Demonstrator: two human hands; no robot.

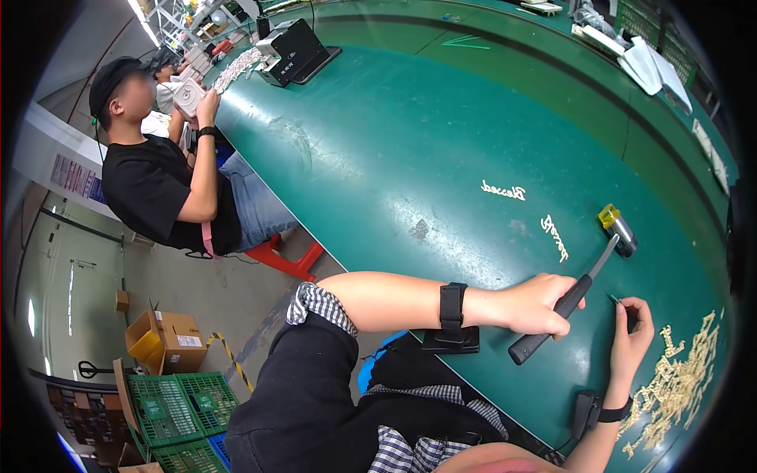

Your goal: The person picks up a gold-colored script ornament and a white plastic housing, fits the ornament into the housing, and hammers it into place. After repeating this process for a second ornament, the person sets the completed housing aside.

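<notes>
The left hand (542, 304) is closed around the black handle of a long hand tool (569, 299), fingers wrapped over the grip; its slim, straight metal shaft slants up and away over the table. The right hand (633, 335) pinches a small, thin green piece (614, 299) between thumb and fingertips, just beside the tool and apart from it; what that piece is made of I cannot tell.

Just past the shaft's tip lies a short cylinder (620, 234), dark and glossy, with a see-through yellow end. Near it, 2 pale cut-out pieces shaped like flowing script lie apart from each other: 1 pale piece (504, 190) farther off, 1 slanted piece (555, 238) closer in. To the right of the right hand spreads a loose, tangled heap of similar pale cut-outs (674, 382), thin and matte.

All of this rests on a smooth green tabletop (378, 169) with scuffs and a soft sheen. At its far left stands a boxy black device (298, 54); nearer, a seated person in black (162, 177) holds a white squarish object (189, 96).
</notes>
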